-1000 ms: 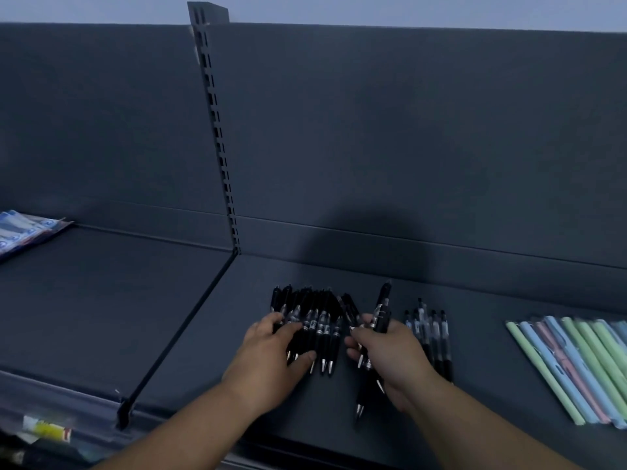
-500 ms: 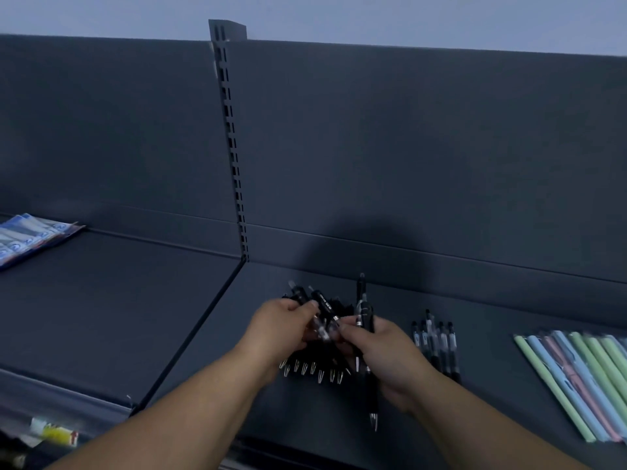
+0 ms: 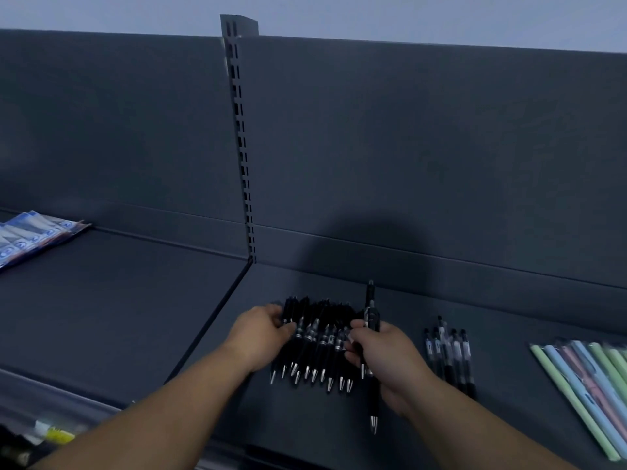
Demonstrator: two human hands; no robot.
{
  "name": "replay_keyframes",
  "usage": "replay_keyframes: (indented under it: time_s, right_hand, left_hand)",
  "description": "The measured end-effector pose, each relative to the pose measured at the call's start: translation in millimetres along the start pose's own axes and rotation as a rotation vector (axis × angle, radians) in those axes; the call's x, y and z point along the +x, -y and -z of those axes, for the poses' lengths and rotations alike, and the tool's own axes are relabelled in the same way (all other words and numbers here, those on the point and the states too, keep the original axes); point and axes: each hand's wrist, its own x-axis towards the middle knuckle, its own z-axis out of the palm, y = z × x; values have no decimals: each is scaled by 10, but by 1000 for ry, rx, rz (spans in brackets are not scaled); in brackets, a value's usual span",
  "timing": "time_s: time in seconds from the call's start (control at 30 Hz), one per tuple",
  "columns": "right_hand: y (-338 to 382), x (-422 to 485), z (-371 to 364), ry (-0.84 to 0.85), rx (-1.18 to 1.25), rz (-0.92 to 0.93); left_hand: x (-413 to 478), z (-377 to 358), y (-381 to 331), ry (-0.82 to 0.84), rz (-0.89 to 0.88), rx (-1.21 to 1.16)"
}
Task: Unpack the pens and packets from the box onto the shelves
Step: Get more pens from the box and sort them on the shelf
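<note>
A row of several black pens (image 3: 317,344) lies on the dark shelf (image 3: 305,422), tips toward me. My left hand (image 3: 263,334) rests at the row's left end, its fingers curled onto the outermost pens. My right hand (image 3: 380,354) grips a couple of black pens (image 3: 370,307) that stand out above and below my fist, right beside the row's right end. A smaller group of black pens (image 3: 448,354) lies to the right. The box is not in view.
Pastel green, blue and pink pens (image 3: 583,385) lie at the shelf's right end. Blue packets (image 3: 30,239) sit on the left shelf section. A slotted upright (image 3: 242,147) and a divider rail (image 3: 210,327) split the two sections. The back panel rises behind.
My left hand has laid its pens down into the row and now rests on the row's left end. My right hand keeps hold of its pens. The view has shifted slightly.
</note>
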Motion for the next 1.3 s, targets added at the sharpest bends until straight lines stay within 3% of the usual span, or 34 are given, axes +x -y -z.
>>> replay_keyframes:
  time_s: [0.2,0.4,0.57,0.93,1.1,1.3]
  right_hand:
    - [4,9,-27,-3,-29,-10]
    - [14,33,24,13,94,-59]
    - [35,20,154,18,-11,-72]
    - [14,56,189,10,-301,-42]
    - [13,76,134,78,-254,-44]
    - [-27,209,151,-99,-92,16]
  left_hand:
    - [-149,-146,-74,-107,-154,-12]
    - [-218,-346,-162,-17,-171,18]
    - [-229,-392,-107,0,-196,28]
    - [-239,-312,-2,289,-362,323]
    - [-184,-238,42,255,-387,203]
    - [-220,-285,95,200,-388,78]
